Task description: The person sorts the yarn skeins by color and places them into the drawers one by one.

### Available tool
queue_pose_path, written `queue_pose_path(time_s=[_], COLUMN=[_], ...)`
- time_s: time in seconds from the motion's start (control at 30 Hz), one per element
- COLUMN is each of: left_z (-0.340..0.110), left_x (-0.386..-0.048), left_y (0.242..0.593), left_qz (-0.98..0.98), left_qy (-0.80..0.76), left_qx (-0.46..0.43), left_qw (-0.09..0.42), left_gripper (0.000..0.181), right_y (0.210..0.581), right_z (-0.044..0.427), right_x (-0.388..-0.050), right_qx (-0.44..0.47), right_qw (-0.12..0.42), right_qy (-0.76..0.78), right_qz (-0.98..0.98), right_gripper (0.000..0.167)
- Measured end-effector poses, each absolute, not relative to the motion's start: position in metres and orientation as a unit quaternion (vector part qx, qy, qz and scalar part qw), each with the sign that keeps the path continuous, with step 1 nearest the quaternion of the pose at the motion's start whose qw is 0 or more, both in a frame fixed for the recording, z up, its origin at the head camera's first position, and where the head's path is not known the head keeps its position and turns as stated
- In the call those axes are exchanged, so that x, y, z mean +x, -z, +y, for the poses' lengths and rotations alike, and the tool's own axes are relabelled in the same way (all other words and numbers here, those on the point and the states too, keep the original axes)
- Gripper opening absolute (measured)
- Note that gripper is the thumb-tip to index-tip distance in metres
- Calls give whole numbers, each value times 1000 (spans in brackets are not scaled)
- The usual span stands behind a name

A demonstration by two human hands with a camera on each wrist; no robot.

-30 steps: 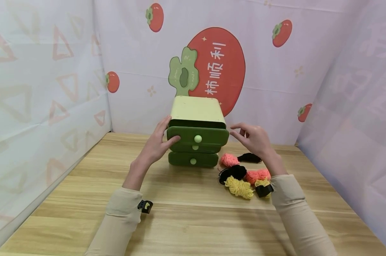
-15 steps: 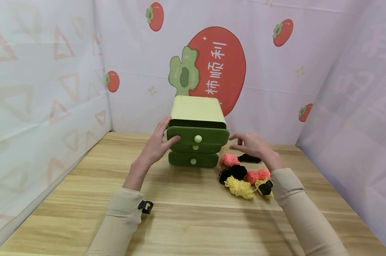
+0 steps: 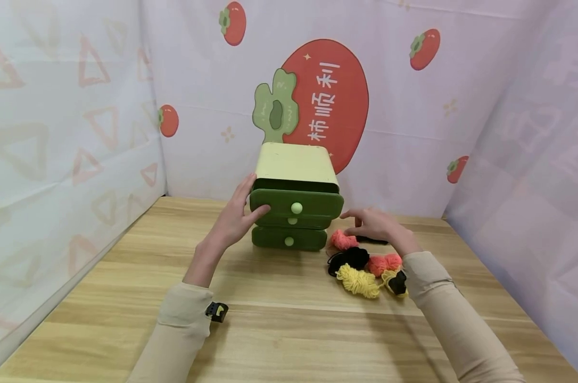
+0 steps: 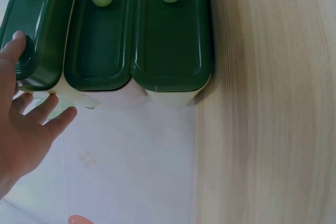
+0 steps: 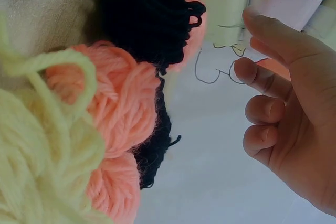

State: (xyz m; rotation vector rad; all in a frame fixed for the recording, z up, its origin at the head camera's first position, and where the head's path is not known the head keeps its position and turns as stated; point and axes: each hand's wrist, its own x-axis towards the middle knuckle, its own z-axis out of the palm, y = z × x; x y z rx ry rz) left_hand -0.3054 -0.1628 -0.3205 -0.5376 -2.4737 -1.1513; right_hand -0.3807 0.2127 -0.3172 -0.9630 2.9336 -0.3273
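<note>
A small cream drawer cabinet (image 3: 296, 162) with green drawer fronts and round pale knobs stands at the back middle. Its top drawer (image 3: 279, 201) sticks out a little past the others, a dark gap above it. My left hand (image 3: 233, 217) rests against the cabinet's left side, thumb on the top drawer's front and fingers fairly straight, as the left wrist view confirms. Right of the cabinet, my right hand (image 3: 377, 224) hovers over the yarn with loosely bent fingers and nothing in them. Beneath it lie a pink yarn bundle (image 3: 344, 240) and a black yarn bundle (image 3: 348, 260).
Nearer me on the wooden table (image 3: 289, 330) are a yellow yarn skein (image 3: 357, 281), a second pink bundle (image 3: 384, 264) and another yellow one, partly hidden by the right wrist camera (image 3: 399, 282). A printed cloth wall (image 3: 203, 154) stands behind.
My right hand has moved down from beside the top drawer to just above the pink and black yarn. The left hand and the cabinet have stayed put.
</note>
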Motion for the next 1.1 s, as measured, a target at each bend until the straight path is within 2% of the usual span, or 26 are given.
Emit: queue_pose_path(time_s=[0.2, 0.7, 1.1], left_z=[-164, -159, -164], left_x=[-303, -305, -306], left_y=[322, 321, 322], left_qz=[-875, -869, -868], left_qy=[410, 422, 423], left_qx=[-187, -195, -196], left_qw=[174, 171, 171], left_gripper=[87, 87, 87], right_y=[323, 334, 334], right_z=[214, 224, 217], right_x=[-383, -382, -382], right_qx=[-304, -294, -287], right_qw=[29, 105, 112], right_qy=[96, 111, 91], right_qz=[947, 944, 947], right_gripper=[49, 51, 54])
